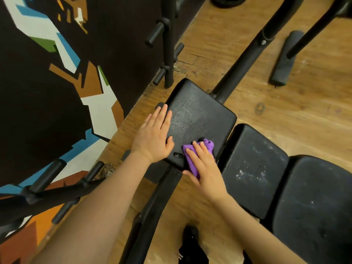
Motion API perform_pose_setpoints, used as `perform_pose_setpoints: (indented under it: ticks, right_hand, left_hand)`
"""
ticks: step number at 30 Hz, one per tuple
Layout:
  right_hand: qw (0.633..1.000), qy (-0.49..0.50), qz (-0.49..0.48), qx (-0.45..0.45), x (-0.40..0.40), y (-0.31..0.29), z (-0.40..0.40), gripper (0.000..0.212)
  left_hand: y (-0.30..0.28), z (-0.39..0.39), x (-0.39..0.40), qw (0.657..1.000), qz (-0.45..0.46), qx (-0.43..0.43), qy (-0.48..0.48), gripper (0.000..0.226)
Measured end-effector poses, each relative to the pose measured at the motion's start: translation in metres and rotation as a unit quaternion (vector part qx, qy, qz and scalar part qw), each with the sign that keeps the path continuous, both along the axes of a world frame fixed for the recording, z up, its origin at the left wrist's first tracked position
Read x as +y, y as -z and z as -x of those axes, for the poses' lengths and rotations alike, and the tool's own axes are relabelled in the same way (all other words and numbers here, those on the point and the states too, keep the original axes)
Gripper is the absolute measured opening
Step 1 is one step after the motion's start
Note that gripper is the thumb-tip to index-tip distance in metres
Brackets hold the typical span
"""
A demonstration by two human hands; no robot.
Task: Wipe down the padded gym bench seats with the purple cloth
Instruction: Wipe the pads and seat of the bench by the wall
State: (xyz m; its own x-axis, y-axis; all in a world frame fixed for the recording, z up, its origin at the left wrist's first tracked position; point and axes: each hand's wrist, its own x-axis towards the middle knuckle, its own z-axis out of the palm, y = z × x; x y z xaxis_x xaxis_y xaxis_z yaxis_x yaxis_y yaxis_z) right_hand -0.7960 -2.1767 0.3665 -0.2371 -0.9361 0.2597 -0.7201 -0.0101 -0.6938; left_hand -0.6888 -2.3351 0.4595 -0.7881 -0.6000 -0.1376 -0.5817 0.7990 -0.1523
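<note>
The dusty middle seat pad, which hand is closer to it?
Right. The right hand presses the purple cloth beside the dusty middle pad; the left hand rests farther away.

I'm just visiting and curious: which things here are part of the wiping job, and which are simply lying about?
Part of the job:
purple cloth, under the right hand
left hand, flat on the end seat pad
middle seat pad, speckled white
near seat pad

Just lying about:
black foam roller pad on the wooden floor
painted wall
black rack pegs
</note>
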Motion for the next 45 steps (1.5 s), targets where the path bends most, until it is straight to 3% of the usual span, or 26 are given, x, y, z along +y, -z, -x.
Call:
perform_pose_setpoints:
  ticks: [3, 10, 16, 21, 26, 29, 33, 37, 45]
  right_hand:
    - [0.999, -0.037, 0.006, 0.032, -0.016, 0.003, 0.032, 0.056]
    - [0.976, 0.192, -0.028, -0.103, -0.113, -0.041, 0.055, 0.058]
    - [0.997, 0.050, 0.009, -0.050, -0.065, -0.030, -0.003, 0.056]
    - [1.000, 0.020, 0.010, 0.014, -0.032, -0.008, 0.028, 0.054]
    - [0.978, 0.180, -0.034, -0.097, -0.045, 0.002, 0.089, 0.051]
    - [0.962, 0.229, -0.008, -0.151, -0.047, 0.006, 0.088, 0.048]
    - [0.899, 0.337, 0.012, -0.279, -0.037, 0.004, 0.059, 0.049]
    - [0.896, 0.317, 0.000, -0.310, -0.017, -0.002, 0.028, 0.056]
    - [0.926, 0.265, -0.055, -0.263, 0.029, -0.003, -0.034, 0.059]
  left_hand:
    - [0.002, -0.001, 0.000, 1.000, 0.000, 0.000, -0.009, 0.071]
    - [0.006, -0.002, -0.004, 0.998, -0.030, 0.047, -0.009, 0.070]
    - [0.009, -0.004, -0.003, 0.996, -0.047, 0.076, -0.010, 0.066]
    - [0.009, -0.006, -0.004, 0.995, -0.054, 0.080, -0.004, 0.067]
    - [0.010, -0.006, -0.005, 0.997, -0.037, 0.061, -0.003, 0.071]
    - [0.011, -0.006, -0.006, 0.998, -0.026, 0.057, 0.005, 0.071]
    - [0.012, -0.005, -0.006, 0.998, -0.013, 0.062, 0.013, 0.071]
    - [0.012, -0.005, -0.006, 0.998, -0.005, 0.067, 0.017, 0.070]
    - [0.014, -0.007, -0.004, 0.997, -0.001, 0.072, 0.019, 0.070]
